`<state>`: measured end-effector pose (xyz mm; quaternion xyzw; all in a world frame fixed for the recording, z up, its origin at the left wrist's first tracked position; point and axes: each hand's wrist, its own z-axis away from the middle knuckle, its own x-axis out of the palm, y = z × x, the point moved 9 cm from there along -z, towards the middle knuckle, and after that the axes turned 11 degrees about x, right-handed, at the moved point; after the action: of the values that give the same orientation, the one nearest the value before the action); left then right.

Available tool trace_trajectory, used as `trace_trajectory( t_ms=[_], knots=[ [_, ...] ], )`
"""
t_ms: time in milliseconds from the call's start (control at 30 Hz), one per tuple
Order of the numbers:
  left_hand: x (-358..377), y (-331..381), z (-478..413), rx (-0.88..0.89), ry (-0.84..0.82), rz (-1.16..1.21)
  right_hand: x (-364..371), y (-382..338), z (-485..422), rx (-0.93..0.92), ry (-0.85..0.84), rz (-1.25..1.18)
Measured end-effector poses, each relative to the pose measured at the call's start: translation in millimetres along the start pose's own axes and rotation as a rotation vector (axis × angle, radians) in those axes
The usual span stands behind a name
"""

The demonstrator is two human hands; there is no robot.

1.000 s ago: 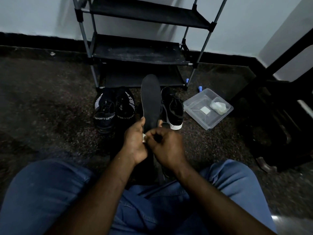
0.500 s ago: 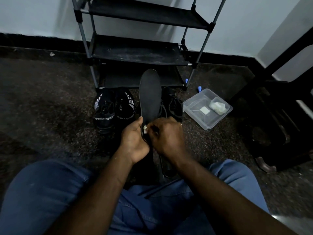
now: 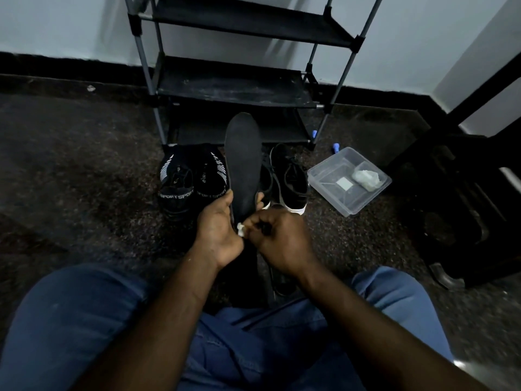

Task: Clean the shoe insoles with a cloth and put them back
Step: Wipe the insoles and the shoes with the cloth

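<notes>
Right now, closest to you, your knees in blue jeans (image 3: 70, 320) are spread apart. That leaves room for your hands to work in the middle. Just past them, your left hand (image 3: 218, 230) grips the heel end of the insole (image 3: 244, 165). Your thumb is on one edge and your fingers curl round the back, so the insole stands up and does not wobble. Your right hand (image 3: 282, 241) is curled tight round a small white cloth (image 3: 241, 230). It touches the insole low down, right beside your left hand, and only a bit of cloth peeks out. I think you are rubbing the heel part, and the long toe part is not done yet. The insole points up and away, with its flat side facing you, so you can see any dirt.

Behind the insole on its left sits a pair of black sport shoes (image 3: 191, 179). Just to its right are black lace shoes (image 3: 293, 184). Their heels face you, likely so an insole can slide back in easily. Farther right of the insole lies a clear plastic box (image 3: 324, 176) with something pale inside, and I cannot tell what. Behind the insole stands the shoe rack (image 3: 236, 88).
</notes>
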<state>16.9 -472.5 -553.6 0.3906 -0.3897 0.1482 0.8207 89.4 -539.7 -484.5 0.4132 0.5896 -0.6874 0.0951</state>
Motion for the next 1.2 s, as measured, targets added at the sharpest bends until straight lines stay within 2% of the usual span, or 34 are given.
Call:
trace_trajectory(
  t_ms=[33,100,167,233,400,500,600,667,733,833,967,1100,1200],
  knots=[
    [1,-2,-1,-0.007,-0.001,0.003,-1,2,-1,0.021,-0.048,-0.058],
    [4,-4,0,-0.012,-0.006,0.019,-14,9,-8,0.060,0.013,-0.095],
    [7,-10,0,-0.031,-0.015,0.057,-28,17,-8,0.077,0.156,0.050],
    [6,-10,3,-0.032,-0.009,0.050,-21,16,3,0.065,0.168,0.156],
    [4,-2,4,-0.025,-0.011,0.022,-2,2,16,0.052,0.070,-0.007],
    [11,-5,8,-0.034,-0.056,-0.001,-23,-8,-2,0.036,0.152,-0.069],
    [17,-11,14,-0.049,-0.100,-0.012,-42,-3,-25,0.076,0.281,0.164],
    [18,-8,14,-0.029,-0.106,0.002,-31,-8,-27,0.012,0.223,0.269],
    [18,-7,11,-0.031,-0.118,0.026,-15,-17,-15,-0.058,0.174,0.262],
    [14,-12,12,-0.081,-0.076,0.049,-1,-12,2,-0.069,0.091,0.201],
    [14,-14,11,-0.079,-0.054,0.036,-12,-12,6,-0.185,-0.020,0.258],
    [17,-11,8,-0.039,-0.060,0.019,-39,14,-5,-0.021,0.106,0.235],
    [11,-13,11,-0.043,-0.044,-0.004,-19,26,11,0.034,0.098,0.234]
  ],
)
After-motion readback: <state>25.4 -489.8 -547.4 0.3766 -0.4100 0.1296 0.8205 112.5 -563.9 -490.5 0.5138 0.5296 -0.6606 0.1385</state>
